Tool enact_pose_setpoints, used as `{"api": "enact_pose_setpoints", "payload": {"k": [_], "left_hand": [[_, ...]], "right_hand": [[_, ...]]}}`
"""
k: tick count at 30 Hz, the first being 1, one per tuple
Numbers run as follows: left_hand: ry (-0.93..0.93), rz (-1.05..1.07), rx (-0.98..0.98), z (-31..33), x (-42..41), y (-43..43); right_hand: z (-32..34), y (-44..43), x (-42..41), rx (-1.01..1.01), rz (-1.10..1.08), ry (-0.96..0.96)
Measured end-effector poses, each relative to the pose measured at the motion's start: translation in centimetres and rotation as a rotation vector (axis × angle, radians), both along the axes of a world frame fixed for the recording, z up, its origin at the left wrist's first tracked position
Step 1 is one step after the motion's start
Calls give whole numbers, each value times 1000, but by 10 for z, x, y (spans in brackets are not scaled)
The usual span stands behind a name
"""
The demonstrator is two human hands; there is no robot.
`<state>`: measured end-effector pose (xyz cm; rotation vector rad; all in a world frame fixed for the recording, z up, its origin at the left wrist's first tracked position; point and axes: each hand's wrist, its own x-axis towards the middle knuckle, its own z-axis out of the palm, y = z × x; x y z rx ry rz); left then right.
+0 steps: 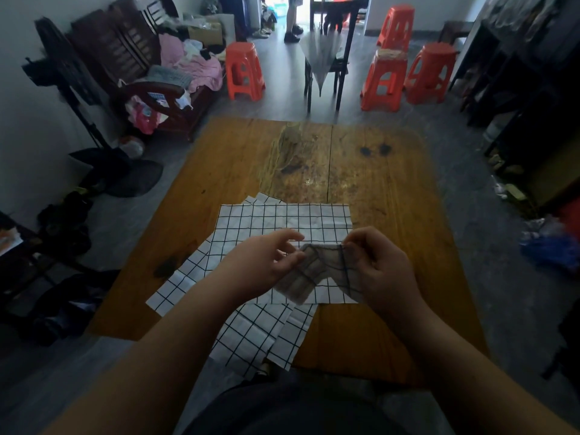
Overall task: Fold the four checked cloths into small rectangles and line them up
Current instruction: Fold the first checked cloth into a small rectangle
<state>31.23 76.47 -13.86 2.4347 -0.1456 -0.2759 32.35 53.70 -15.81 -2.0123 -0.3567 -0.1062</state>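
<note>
The folded checked cloth (pixel 314 273) looks thin, light and limp: it sags in the middle between the two hands and bends wherever it is unsupported, so it probably will not keep a crease unless it is pressed flat. It is likely best held by its corners or along a folded edge, pulled lightly taut, since a grip in the middle would bunch it. It hangs in the air just above the near half of the wooden table (pixel 392 183), over the other cloths.

The left hand (pixel 266 262) has its fingers loosely curled, with the thumb and fingertips pinching the cloth's left end. The right hand (pixel 379 265) is curled more tightly and pinches the upper right corner between thumb and forefinger. The hands are near each other, joined only by the cloth.

Beneath them the unfolded checked cloths (pixel 282 221) lie flat and overlapping. One lies square to the table, one (pixel 179 284) is angled out to the left, and more cloth (pixel 251 334) overhangs the near edge. How many layers there are cannot be told for certain.
</note>
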Motion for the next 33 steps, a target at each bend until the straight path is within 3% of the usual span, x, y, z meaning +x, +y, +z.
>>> {"api": "enact_pose_setpoints", "payload": {"k": [7,9,12,18,28,30,33], "left_hand": [[-49,-46,44,2,9,-9],[-37,-64,111,2,11,-11],[8,-122,204,4,10,-14],[-50,-167,310,7,12,-19],[-11,-85,228,4,11,0],[15,-55,148,5,10,-1],[28,63,-118,9,10,-4]], "right_hand": [[2,-6,3,-27,-13,65],[4,-10,5,-178,-4,68],[7,-8,6,-522,83,-85],[7,12,7,-694,203,-164],[-8,-18,13,-261,95,72],[-11,-18,10,-70,103,165],[-18,-21,10,410,131,552]]}}
